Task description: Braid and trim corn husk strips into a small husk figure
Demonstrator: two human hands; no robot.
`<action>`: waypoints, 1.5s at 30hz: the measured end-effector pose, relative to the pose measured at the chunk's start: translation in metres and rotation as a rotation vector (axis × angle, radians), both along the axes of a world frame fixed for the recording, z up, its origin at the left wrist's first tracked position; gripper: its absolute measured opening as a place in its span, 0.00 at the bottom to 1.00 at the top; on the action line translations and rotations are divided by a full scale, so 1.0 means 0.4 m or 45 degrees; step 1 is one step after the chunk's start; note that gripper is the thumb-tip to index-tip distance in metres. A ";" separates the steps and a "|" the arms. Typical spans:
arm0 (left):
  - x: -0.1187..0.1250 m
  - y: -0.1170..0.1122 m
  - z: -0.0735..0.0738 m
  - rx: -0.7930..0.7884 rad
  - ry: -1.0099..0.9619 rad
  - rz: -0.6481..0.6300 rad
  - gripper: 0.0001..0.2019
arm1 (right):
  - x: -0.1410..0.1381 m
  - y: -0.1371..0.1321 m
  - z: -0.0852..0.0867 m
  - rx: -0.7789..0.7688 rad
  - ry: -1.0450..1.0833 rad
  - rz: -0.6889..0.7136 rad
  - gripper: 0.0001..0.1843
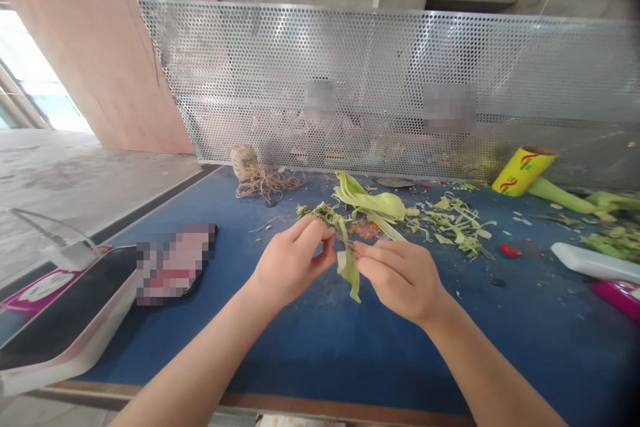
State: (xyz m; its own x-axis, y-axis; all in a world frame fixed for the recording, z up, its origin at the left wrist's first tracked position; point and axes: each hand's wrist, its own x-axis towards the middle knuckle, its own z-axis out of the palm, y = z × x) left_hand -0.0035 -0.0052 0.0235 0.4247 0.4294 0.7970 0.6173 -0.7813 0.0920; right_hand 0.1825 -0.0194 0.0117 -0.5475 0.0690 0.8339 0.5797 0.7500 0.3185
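Both my hands pinch a thin plant piece above the blue table (300, 360). My left hand (293, 260) is closed, thumb and index finger pressed together at its upper end. Fingers of my right hand (400, 277) are closed on it from the other side. A pale green strip of husk (351, 277) hangs down between them. Just beyond lies a larger green husk (373, 203), and some small leafy scraps (320, 212) show behind my left fingertips. Torn green shreds (463, 223) are spread to the right. My fingers partly hide what they grip.
A twine spool (245, 161) with loose twine (270, 181) stands at the back left. On the left are a tray (75, 307) and a blurred flat item (177, 260). A yellow roll (523, 170) leans back right, before a perforated metal screen (280, 67).
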 end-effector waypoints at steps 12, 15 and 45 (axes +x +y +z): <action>0.002 0.010 -0.004 -0.036 0.048 0.078 0.05 | -0.013 -0.004 -0.001 -0.195 0.005 0.118 0.10; 0.002 0.009 -0.003 -0.054 0.046 0.079 0.06 | -0.010 -0.005 -0.001 -0.228 -0.020 0.129 0.10; 0.004 -0.008 0.019 -0.325 -0.132 -0.146 0.03 | -0.026 0.009 0.008 -1.334 0.703 0.179 0.02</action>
